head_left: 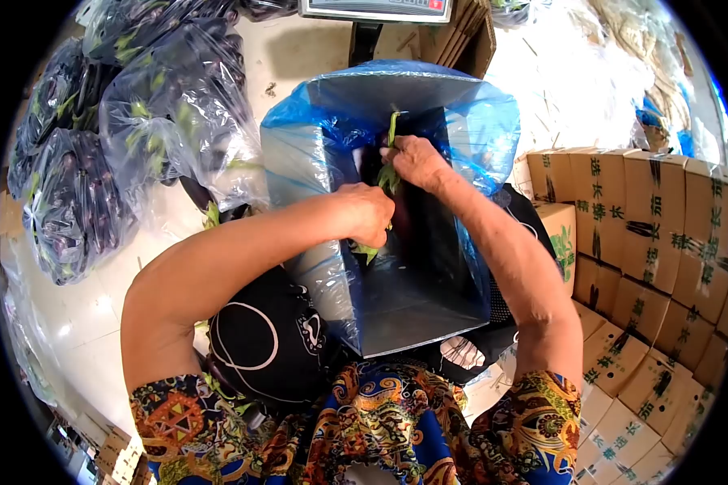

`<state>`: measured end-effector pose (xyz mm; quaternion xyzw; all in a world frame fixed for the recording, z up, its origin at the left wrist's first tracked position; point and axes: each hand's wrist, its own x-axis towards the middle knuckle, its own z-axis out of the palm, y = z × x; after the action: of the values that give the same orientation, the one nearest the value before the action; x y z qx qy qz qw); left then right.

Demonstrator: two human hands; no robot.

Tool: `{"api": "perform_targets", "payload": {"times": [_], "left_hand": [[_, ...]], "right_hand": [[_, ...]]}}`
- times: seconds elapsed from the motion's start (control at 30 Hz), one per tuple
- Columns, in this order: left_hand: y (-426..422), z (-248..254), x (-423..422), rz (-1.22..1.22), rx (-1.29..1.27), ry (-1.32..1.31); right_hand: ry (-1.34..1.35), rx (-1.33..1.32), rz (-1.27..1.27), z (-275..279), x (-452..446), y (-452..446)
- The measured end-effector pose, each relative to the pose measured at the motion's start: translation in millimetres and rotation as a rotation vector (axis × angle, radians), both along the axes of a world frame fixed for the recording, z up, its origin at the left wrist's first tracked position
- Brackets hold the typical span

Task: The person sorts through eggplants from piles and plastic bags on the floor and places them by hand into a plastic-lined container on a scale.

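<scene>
A box lined with blue plastic film (pixel 299 182) stands between my arms, its top open. Over its inside, my right hand (pixel 416 162) pinches the green stem end of a dark eggplant (pixel 393 129). Just left and lower, my left hand (pixel 368 214) is closed, with green leafy bits (pixel 366 251) sticking out below it; the eggplant it seems to grip is mostly hidden. The inside of the box is dark, so its contents are hard to make out.
Clear bags of eggplants (pixel 77 202) lie on the pale floor at the left. A scale (pixel 376 10) stands beyond the box. Stacked printed cartons (pixel 651 210) line the right side. One loose eggplant (pixel 196 194) rests beside the bags.
</scene>
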<state>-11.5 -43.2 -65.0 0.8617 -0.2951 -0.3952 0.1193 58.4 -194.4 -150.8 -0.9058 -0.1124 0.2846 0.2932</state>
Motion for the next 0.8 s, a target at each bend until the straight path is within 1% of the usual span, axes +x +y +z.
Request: {"api": "perform_targets", "payload": {"times": [0.03,0.07,0.1,0.13,0.17,0.2,0.23,0.27,0.3,0.37,0.4,0.47,0.53,0.57,0.6,0.63,0.67,0.7,0.77,0.8], "left_hand": [[-3,-1,6,-0.087,0.009,0.099],[-4,-3,18,-0.173,0.020,0.197],[-5,-6,29,-0.252,0.029,0.292],[-6,-10,35,-0.135,0.084,0.463],[-7,-19,39,-0.028,0.146,0.547],[-8,-24,45,0.036,0.197,0.562],[-8,-13,48,0.097,0.250,0.576],[-8,-1,54,0.054,0.328,0.338],[-7,-1,57,-0.075,0.301,-0.037],[-1,-1,71,-0.132,0.385,-0.077],[3,4,68,-0.076,0.320,-0.108],[14,-7,61,-0.019,0.191,-0.234],[21,6,51,0.092,0.025,-0.343],[23,8,46,0.108,-0.011,-0.467],[28,26,38,0.122,-0.087,-0.534],[39,50,32,0.134,-0.188,-0.419],[58,69,26,0.155,-0.379,-0.283],[79,65,17,0.173,-0.701,-0.337],[125,96,-2,0.554,-0.670,0.063],[150,95,-17,0.670,-0.601,-0.053]], "right_hand": [[0.057,-0.015,0.024,-2,7,-3],[-0.155,-0.198,0.413,-5,11,-5],[-0.049,-0.135,0.263,0,8,-7],[0.055,-0.071,0.118,9,4,-6],[0.130,0.000,-0.032,7,2,-7],[0.193,0.077,-0.188,4,1,-8],[0.267,0.094,-0.228,10,1,-6],[0.339,0.109,-0.270,15,1,-3],[0.397,0.129,-0.334,20,0,-1],[0.304,0.119,-0.285,-7,4,-3],[0.276,0.114,-0.274,-14,4,-2],[0.238,0.103,-0.269,-26,5,-1],[0.241,0.108,-0.262,-33,6,1],[0.254,0.119,-0.254,-35,6,1],[0.234,0.195,-0.275,-39,3,-2],[0.218,0.275,-0.293,-43,-1,-6],[0.212,0.293,-0.319,-42,-5,-7],[0.211,0.316,-0.337,-42,-7,-7],[0.206,0.333,-0.449,-52,-10,-1],[0.200,0.279,-0.426,-51,-13,0]]}}
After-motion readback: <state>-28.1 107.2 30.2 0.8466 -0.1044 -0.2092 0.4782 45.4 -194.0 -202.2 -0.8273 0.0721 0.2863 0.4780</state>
